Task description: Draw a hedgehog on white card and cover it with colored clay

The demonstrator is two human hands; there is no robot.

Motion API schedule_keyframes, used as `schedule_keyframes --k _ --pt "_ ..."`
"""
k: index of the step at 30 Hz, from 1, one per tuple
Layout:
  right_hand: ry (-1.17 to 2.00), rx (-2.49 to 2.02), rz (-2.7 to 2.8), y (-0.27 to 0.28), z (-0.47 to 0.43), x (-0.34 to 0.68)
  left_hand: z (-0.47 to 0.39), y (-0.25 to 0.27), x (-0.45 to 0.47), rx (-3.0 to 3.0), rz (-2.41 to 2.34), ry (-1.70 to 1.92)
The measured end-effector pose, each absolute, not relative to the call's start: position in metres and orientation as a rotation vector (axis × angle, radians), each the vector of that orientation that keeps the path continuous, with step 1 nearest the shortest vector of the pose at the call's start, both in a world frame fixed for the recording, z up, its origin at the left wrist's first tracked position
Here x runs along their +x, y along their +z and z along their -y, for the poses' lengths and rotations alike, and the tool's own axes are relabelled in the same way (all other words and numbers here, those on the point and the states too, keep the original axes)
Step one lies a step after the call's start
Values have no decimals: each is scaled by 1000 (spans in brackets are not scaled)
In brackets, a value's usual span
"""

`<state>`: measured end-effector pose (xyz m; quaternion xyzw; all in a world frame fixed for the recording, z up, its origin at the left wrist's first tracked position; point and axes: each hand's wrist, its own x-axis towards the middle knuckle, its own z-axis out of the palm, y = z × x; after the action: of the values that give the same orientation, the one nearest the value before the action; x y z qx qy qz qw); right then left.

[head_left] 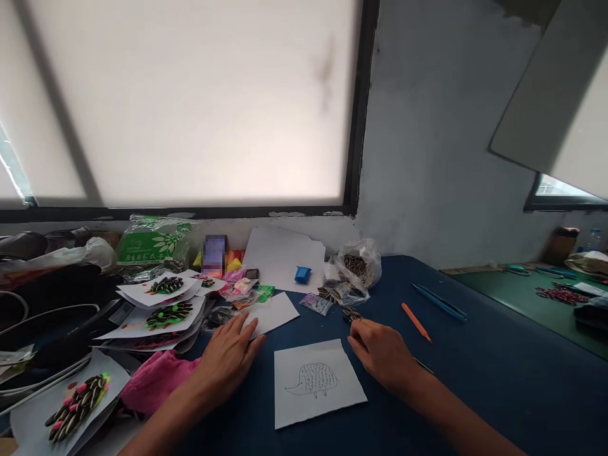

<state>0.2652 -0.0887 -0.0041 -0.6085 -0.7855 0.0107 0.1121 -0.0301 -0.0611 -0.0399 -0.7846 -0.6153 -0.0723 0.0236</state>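
Observation:
My left hand [230,354] lies with fingers apart on the table, its fingertips at the edge of blank white paper [278,315]. My right hand [382,354] is closed, fingers curled down beside a small heap of striped sunflower seeds [351,315]; whatever its fingers may hold is hidden. Between the hands a sheet of paper [295,405] carries a line drawing of a hedgehog [319,378]. Part of a thin pen-like stick [424,366] shows by the right wrist. Further back, a clear plastic bag [373,256] contains more seeds, and a blue packet [303,274] rests on a white sheet.
Finished-looking seed pictures on paper [173,313] are stacked at left, with another [78,408] nearer. A pink cloth [159,380] lies beside the left forearm. An orange pen [417,323] and blue tweezers [439,302] lie right. A green seed package [154,240] stands by the wall.

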Motion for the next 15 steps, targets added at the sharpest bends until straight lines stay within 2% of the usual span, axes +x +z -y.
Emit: schedule_keyframes --k 7,15 --pt "87 -1759 2308 -11 86 266 6 -27 -30 -2308 1926 -351" --pt "84 -1780 2311 -11 85 267 -32 -43 -38 -2276 2035 -589"
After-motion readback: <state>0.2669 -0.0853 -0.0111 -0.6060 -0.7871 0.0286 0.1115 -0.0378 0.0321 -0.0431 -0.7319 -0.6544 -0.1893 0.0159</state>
